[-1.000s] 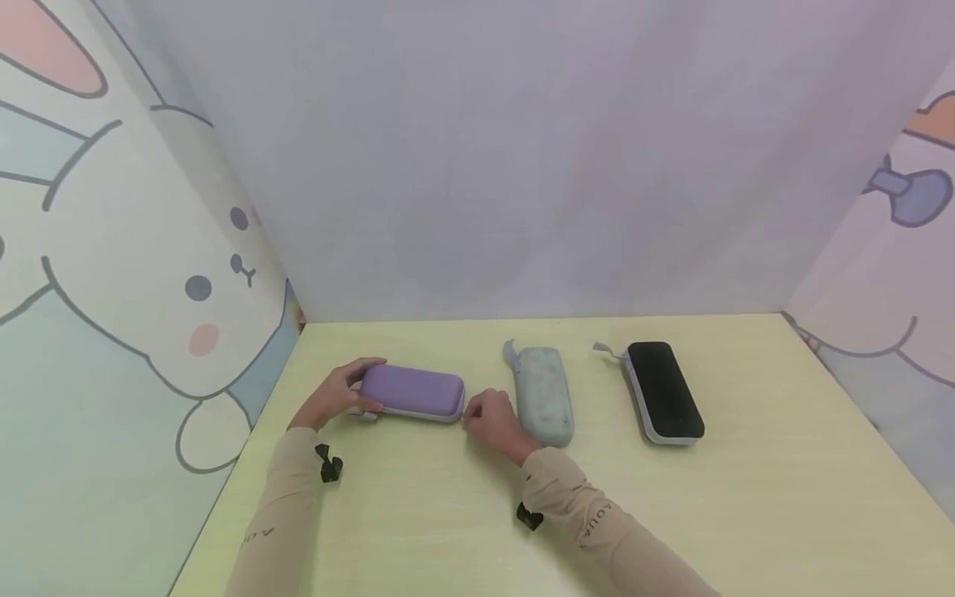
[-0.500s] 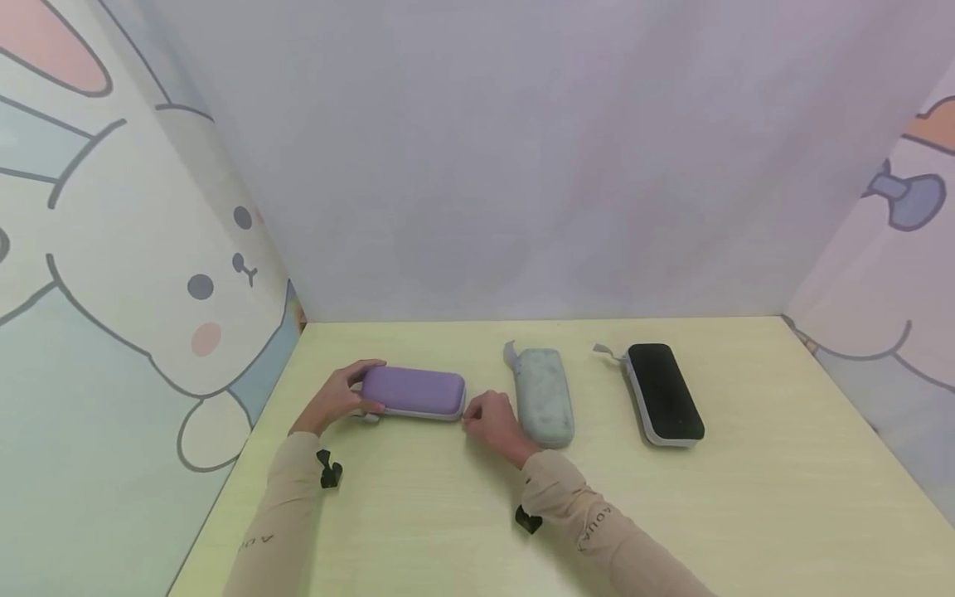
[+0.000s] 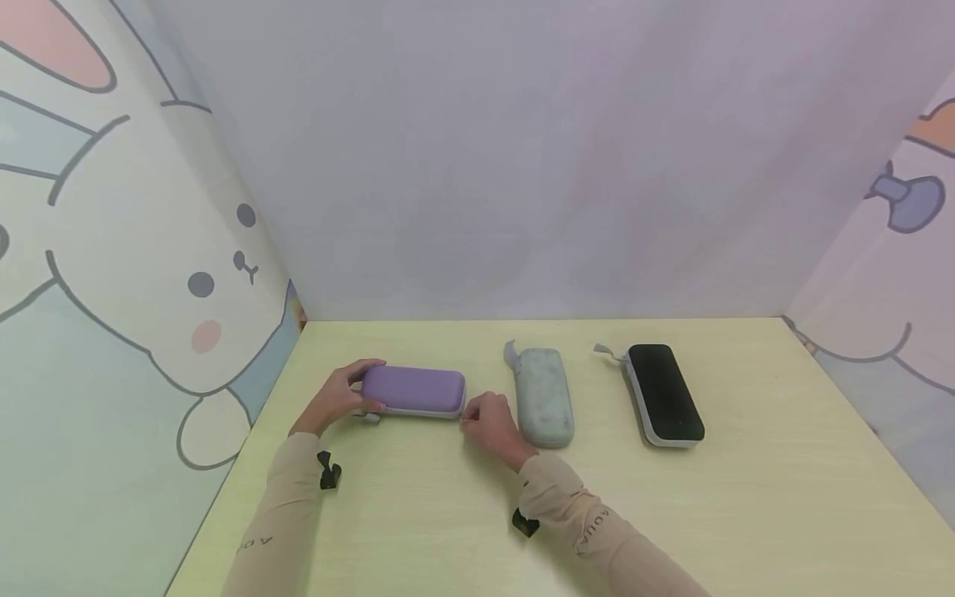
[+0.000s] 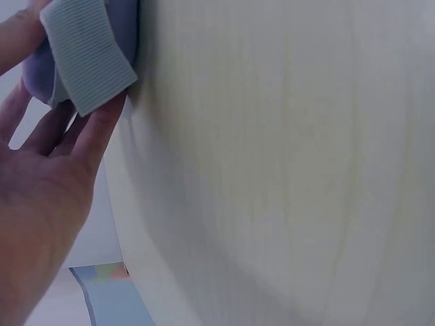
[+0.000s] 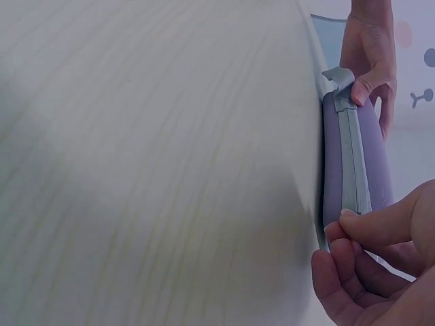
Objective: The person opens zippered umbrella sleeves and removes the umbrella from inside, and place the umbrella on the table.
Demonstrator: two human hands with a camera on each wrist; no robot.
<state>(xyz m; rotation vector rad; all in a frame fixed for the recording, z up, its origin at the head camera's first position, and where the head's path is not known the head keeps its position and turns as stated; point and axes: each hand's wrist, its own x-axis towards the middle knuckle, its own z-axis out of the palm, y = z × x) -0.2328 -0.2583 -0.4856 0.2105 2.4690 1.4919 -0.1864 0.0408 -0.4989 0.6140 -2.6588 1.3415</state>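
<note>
A purple zip case (image 3: 414, 391) lies lengthwise on the table at the left, its zip (image 5: 355, 149) facing the near side. Its left end is gripped by my left hand (image 3: 339, 396), thumb in front and fingers behind. A pale fabric tab (image 4: 88, 54) sticks out at that end. At the opposite end, my right hand (image 3: 494, 424) pinches at the zip between thumb and forefinger; the zip pull is hidden by the fingertips. The zip looks closed along the stretch that shows in the right wrist view.
To the right of my right hand lies a pale grey-green zip case (image 3: 545, 398), close to the wrist. Farther right is a black-topped case (image 3: 664, 391) with a light side and a strap. A curtain wall (image 3: 537, 166) stands behind the light wooden table (image 3: 776, 464).
</note>
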